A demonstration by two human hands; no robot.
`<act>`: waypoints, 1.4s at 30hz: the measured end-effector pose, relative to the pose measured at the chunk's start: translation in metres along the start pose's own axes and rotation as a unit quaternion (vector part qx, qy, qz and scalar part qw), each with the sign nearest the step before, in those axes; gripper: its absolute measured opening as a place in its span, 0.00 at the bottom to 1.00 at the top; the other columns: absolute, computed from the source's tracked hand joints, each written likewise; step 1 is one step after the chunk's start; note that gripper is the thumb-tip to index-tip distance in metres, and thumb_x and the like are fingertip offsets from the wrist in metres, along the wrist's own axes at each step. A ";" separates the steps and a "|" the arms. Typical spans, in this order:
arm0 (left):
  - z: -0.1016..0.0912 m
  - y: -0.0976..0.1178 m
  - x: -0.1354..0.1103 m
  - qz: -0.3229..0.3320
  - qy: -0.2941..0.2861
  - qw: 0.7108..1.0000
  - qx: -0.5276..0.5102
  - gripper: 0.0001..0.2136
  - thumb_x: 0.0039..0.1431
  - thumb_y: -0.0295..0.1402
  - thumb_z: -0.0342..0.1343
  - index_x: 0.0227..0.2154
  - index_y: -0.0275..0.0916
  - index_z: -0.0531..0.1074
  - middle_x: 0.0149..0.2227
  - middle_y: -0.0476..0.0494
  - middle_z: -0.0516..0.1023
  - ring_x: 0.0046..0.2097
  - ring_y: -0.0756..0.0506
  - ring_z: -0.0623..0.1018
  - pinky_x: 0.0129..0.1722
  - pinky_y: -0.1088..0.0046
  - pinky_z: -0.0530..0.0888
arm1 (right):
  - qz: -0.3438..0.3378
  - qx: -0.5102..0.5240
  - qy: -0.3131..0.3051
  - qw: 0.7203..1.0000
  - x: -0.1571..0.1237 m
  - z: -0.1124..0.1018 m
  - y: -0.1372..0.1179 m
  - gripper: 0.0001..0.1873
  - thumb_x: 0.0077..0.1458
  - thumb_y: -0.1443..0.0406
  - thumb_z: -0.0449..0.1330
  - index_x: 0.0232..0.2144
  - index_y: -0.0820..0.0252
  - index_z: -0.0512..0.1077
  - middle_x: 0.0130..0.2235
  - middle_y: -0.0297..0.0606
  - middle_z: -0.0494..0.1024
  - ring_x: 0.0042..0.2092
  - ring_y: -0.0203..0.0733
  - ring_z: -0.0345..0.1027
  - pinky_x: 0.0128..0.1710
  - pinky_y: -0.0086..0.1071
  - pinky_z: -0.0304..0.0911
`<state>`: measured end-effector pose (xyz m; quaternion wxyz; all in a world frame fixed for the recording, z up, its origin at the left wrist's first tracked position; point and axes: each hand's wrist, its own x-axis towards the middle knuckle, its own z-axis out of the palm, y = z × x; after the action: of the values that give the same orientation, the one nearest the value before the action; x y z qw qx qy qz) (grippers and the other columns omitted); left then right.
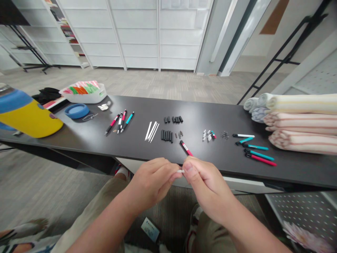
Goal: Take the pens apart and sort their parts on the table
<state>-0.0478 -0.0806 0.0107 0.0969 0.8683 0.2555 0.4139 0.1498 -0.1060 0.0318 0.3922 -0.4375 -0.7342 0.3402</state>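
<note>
A dark table (142,149) bears pens (128,121), white refills (152,131), black tubes (166,136), a basket (88,99) and rolled towels (302,121).

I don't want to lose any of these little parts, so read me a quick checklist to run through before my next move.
1. Grip on the small white piece: ok, pinched between left hand and right hand.
2. Piece over the tabletop: not ok, it shows just off the near edge.
3. White sticks grouped: ok, side by side, slightly fanned.
4. Black tubes sorted: ok, standing apart from the sticks in their own group.
5. Red pen barrel free of your right hand: cannot tell, its near end is hidden.
6. Springs all there: cannot tell, too small to count.
</note>
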 end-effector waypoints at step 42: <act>0.008 0.002 0.005 -0.147 0.103 0.938 -0.298 0.07 0.67 0.28 0.63 0.46 0.43 0.81 0.36 0.45 0.80 0.37 0.48 0.79 0.38 0.74 0.76 | 0.015 0.074 -0.034 0.997 -0.003 -0.005 -0.004 0.23 0.77 0.57 0.47 0.28 0.57 0.64 0.26 0.28 0.64 0.29 0.33 0.58 0.32 0.30 0.52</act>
<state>-0.0380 -0.0797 0.0097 0.3840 0.7050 0.2539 0.5395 0.1533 -0.1090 0.0361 0.3931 -0.4063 -0.7134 0.4141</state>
